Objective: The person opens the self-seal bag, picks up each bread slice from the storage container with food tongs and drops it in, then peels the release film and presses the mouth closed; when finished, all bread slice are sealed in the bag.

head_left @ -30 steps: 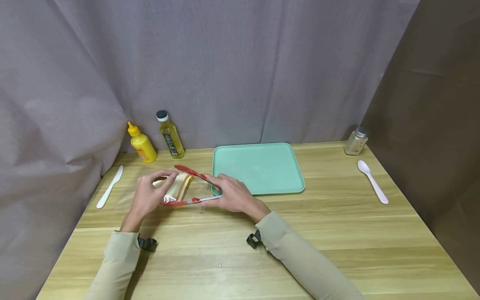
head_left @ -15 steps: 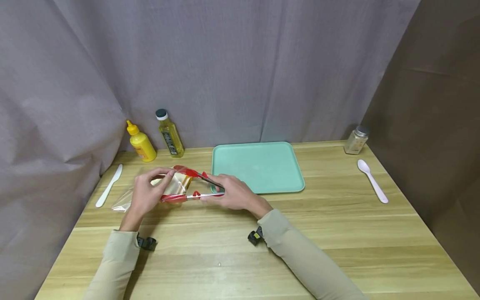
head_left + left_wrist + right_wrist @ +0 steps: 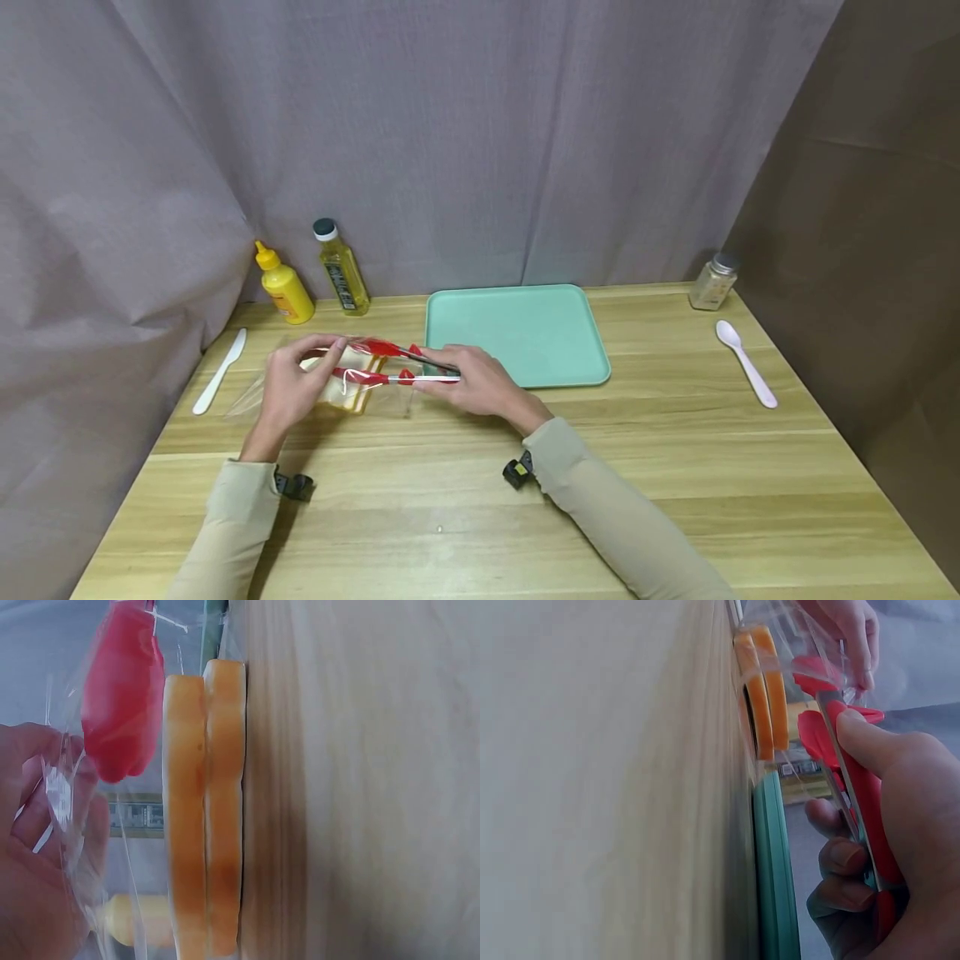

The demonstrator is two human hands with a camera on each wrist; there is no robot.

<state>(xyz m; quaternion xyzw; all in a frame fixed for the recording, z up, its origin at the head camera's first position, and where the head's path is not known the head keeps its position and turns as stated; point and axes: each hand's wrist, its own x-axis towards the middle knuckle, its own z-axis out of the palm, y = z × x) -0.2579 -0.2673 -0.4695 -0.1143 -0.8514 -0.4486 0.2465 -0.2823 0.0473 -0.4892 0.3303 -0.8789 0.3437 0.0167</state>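
1. Head view: the left hand point(image 3: 288, 392) pinches the clear plastic bag point(image 3: 330, 379) on the table point(image 3: 480, 500). The right hand point(image 3: 480, 385) curls its fingers around the red tongs point(image 3: 390, 365), just left of the green tray point(image 3: 517, 333).
2. Left wrist view: two bread slices point(image 3: 204, 810) stand side by side in the bag on the table, with one red tong tip beside them.
3. Right wrist view: the fingers point(image 3: 847, 859) squeeze the tongs, which are nearly closed.

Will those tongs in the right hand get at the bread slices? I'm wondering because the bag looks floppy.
Probably yes: the left hand holds the clear bag open, and the red tongs already reach its mouth above the bread slices.
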